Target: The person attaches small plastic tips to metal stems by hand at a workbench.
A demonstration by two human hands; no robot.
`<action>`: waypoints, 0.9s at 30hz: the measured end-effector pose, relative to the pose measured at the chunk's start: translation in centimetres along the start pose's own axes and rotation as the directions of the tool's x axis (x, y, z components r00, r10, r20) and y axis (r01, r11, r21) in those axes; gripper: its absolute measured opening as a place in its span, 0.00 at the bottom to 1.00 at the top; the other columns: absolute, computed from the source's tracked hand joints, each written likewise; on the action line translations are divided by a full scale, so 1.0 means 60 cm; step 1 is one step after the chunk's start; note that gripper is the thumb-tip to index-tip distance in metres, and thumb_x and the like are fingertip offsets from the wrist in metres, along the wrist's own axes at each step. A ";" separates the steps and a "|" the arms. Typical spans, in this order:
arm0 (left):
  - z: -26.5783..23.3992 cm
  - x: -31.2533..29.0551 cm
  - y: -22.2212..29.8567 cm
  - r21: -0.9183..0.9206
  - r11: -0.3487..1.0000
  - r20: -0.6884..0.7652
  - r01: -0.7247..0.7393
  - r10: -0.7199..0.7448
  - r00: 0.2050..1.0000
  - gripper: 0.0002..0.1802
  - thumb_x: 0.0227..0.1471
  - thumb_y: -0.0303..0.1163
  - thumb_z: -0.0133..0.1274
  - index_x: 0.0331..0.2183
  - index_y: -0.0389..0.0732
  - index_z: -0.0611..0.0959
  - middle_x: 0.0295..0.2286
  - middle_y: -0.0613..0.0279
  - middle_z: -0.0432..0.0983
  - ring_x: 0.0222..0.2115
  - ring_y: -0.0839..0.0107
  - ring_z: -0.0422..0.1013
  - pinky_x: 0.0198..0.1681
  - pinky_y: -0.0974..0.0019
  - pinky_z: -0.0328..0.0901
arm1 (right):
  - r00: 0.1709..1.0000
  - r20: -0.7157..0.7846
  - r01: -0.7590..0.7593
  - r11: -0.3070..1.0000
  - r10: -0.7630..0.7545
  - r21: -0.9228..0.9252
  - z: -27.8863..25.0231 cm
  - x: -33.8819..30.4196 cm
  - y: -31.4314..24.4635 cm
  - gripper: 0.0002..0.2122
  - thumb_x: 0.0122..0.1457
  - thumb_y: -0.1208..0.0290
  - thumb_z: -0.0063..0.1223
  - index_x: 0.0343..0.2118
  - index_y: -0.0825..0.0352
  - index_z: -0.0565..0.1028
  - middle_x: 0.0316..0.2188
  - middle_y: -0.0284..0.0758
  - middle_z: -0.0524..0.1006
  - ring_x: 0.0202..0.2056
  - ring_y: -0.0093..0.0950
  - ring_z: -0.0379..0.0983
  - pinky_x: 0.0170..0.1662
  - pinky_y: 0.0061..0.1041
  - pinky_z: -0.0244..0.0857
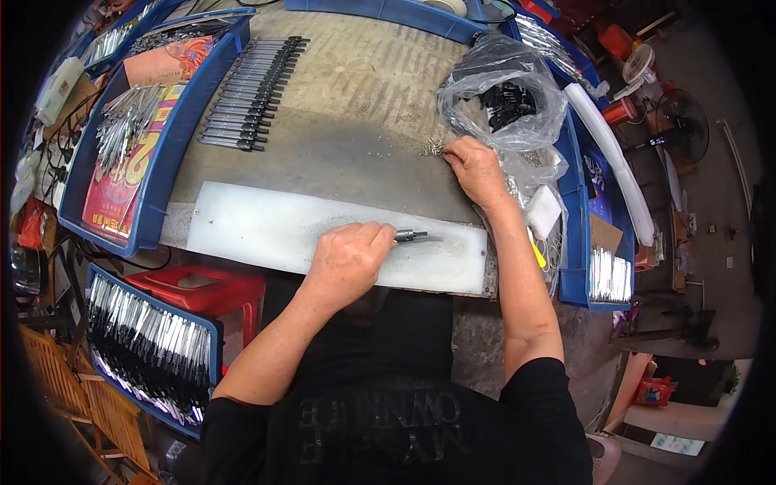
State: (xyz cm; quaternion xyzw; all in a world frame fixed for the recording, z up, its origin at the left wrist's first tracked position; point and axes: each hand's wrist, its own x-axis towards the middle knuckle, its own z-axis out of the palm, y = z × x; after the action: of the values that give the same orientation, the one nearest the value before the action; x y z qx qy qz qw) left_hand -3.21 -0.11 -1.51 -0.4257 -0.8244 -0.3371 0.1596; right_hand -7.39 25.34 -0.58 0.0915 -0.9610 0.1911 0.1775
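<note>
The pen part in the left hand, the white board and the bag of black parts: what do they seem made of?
Pen part: metal or plated plastic; its greyish sheen leaves that open. White board: probably plastic, matte, milky beneath grey smudges. Bag: thin, glossy plastic film, see-through and crinkled.

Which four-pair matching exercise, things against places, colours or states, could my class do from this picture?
Things
1. Left hand
2. Right hand
3. Plastic bag
4. Stool

Places, colours, states
A. At a heap of small metal parts
B. Red
C. Gripping a pen-like piece
D. Open, with black parts inside

Pairs: 1-C, 2-A, 3-D, 4-B
</note>
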 end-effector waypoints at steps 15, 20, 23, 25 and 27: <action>0.000 0.000 0.001 0.014 1.000 0.006 0.002 -0.002 1.000 0.09 0.39 0.27 0.54 0.28 0.38 0.74 0.17 0.62 0.66 0.17 0.66 0.66 0.19 0.64 0.62 | 0.991 0.117 0.078 0.978 -0.057 -0.192 0.001 -0.007 0.004 0.04 0.50 0.75 0.45 0.28 0.69 0.68 0.26 0.43 0.70 0.31 0.43 0.68 0.34 0.38 0.63; 0.000 -0.001 0.000 -0.002 1.000 -0.010 -0.016 0.016 1.000 0.09 0.39 0.27 0.54 0.27 0.37 0.74 0.16 0.61 0.66 0.17 0.65 0.67 0.19 0.64 0.62 | 0.992 0.118 -0.038 0.995 0.049 -0.087 -0.025 -0.019 -0.040 0.06 0.52 0.73 0.44 0.30 0.70 0.68 0.28 0.45 0.70 0.33 0.44 0.67 0.35 0.38 0.61; 0.000 0.000 0.001 0.006 1.000 -0.011 -0.009 0.009 1.000 0.08 0.40 0.27 0.54 0.27 0.37 0.74 0.16 0.61 0.66 0.17 0.65 0.67 0.19 0.64 0.62 | 0.975 0.209 -0.134 0.953 0.078 0.270 -0.048 -0.041 -0.085 0.07 0.54 0.71 0.45 0.26 0.71 0.67 0.21 0.41 0.66 0.25 0.36 0.63 0.30 0.28 0.57; -0.001 -0.001 0.001 0.007 1.000 -0.006 -0.001 0.001 1.000 0.08 0.40 0.28 0.54 0.27 0.37 0.74 0.16 0.61 0.66 0.17 0.65 0.67 0.19 0.64 0.62 | 0.961 0.270 -0.144 0.939 0.058 0.312 -0.064 -0.056 -0.119 0.07 0.54 0.72 0.46 0.26 0.71 0.68 0.21 0.41 0.67 0.25 0.36 0.63 0.29 0.28 0.58; 0.001 -0.002 0.000 0.008 1.000 0.000 0.003 -0.003 1.000 0.08 0.40 0.28 0.54 0.27 0.37 0.74 0.16 0.61 0.66 0.18 0.65 0.68 0.20 0.64 0.63 | 0.945 0.326 -0.157 0.923 0.037 0.351 -0.071 -0.068 -0.145 0.07 0.54 0.72 0.46 0.26 0.71 0.68 0.21 0.40 0.67 0.25 0.36 0.64 0.29 0.28 0.58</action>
State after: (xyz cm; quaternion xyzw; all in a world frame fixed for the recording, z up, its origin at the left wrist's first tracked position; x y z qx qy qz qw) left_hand -3.16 -0.16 -1.63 -0.4239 -0.8264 -0.3339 0.1606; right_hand -0.22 19.60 4.50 0.1042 -0.9265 0.3616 -0.0076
